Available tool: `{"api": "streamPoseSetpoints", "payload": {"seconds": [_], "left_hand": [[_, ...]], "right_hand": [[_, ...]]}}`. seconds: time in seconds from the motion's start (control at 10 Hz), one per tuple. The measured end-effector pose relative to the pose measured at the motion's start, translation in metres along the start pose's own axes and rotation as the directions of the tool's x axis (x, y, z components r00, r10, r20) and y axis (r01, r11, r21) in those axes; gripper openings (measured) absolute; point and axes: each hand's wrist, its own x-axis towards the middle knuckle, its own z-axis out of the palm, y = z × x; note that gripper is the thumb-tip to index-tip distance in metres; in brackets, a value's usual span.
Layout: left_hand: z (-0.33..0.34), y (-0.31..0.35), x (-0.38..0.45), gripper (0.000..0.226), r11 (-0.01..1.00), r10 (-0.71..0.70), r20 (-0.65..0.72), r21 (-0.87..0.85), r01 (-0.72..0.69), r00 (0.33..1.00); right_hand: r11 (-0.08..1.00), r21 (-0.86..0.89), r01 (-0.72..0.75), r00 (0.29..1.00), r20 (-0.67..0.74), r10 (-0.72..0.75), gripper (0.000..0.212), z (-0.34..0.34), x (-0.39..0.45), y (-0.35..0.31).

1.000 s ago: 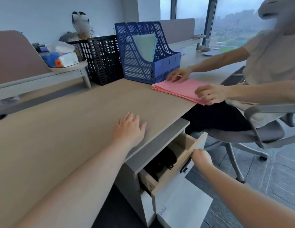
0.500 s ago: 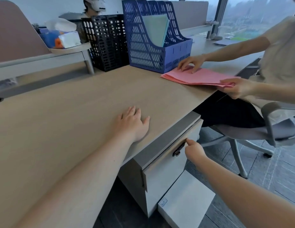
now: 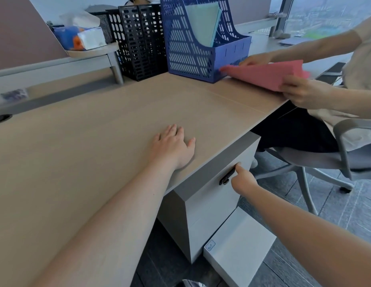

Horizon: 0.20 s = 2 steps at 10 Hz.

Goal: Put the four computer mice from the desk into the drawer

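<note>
The grey drawer (image 3: 213, 201) under the desk edge is closed, its black handle (image 3: 227, 177) on the front. My right hand (image 3: 243, 180) is curled in front of the drawer, with one fingertip touching the handle's upper end. My left hand (image 3: 173, 148) lies flat, fingers spread, on the wooden desk (image 3: 97, 131) just above the drawer. No computer mouse shows on the desk or anywhere else in view.
A blue file rack (image 3: 193, 48) and a black rack (image 3: 139, 42) stand at the desk's back. To the right, a seated person on an office chair (image 3: 346, 141) lifts pink papers (image 3: 267, 74). A white box (image 3: 240, 245) lies on the floor below the drawer.
The drawer, open a second ago with dark mice inside, has been pushed closed by my right hand. The seated person has lifted the pink papers off the desk.
</note>
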Motion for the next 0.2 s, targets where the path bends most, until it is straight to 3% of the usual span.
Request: {"api": "streamPoseSetpoints", "payload": {"seconds": [0.2], "left_hand": [[0.0017,-0.0005,-0.0001,0.066,1.000,0.004,-0.027,-0.020,-0.005,1.000]], "right_hand": [[0.993,-0.113,0.013,0.985,0.171,0.006,0.064,-0.0157,-0.0073,0.0142]]}}
